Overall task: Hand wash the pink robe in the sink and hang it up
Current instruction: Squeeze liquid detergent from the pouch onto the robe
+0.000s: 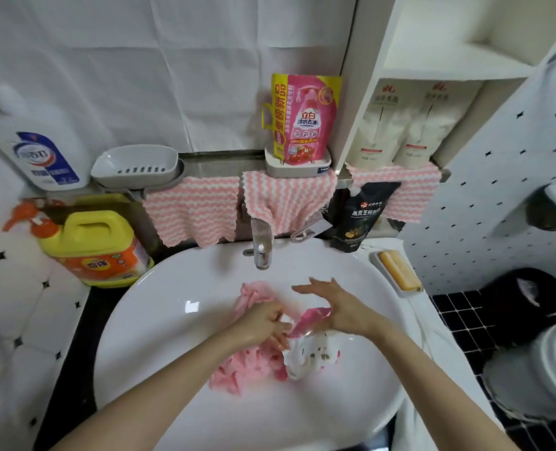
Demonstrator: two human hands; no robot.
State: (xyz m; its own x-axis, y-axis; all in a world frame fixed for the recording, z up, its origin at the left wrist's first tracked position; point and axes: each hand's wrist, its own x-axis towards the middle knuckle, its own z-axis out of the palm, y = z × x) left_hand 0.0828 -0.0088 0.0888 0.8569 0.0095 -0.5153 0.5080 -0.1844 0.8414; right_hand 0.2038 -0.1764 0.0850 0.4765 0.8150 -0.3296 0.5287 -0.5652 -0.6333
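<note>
We had the pink robe (247,366) bunched in the bottom of the white sink (159,307), just below the middle of the frame, with a white printed part of it lying at the right of the heap. Our left hand (263,322) was curled down onto the pink cloth and gripped a gather of it. Our right hand (341,309) was close beside it, fingers straight and fanned toward the left, with a pink fold drawn up under the palm. We could not tell whether the thumb pinched that fold, since the hand hid it. The two hands were near each other but not touching.

We judged the step to be the scrubbing itself, with rinsing, wringing and hanging not yet done. To do it well, the left hand needed to anchor one gather while the right took a firm hold of the raised fold. Then we would rub cloth against cloth in short strokes and shift along so the white part got its turn too. No stream showed under the faucet (262,252) at upper centre, and no suds were plain, so water and soap were worth checking. The bar of soap (399,271) lay by the sink's right rim and the yellow detergent jug (96,247) stood at the left. Keeping the heap low in the bowl would spare splashes.
</note>
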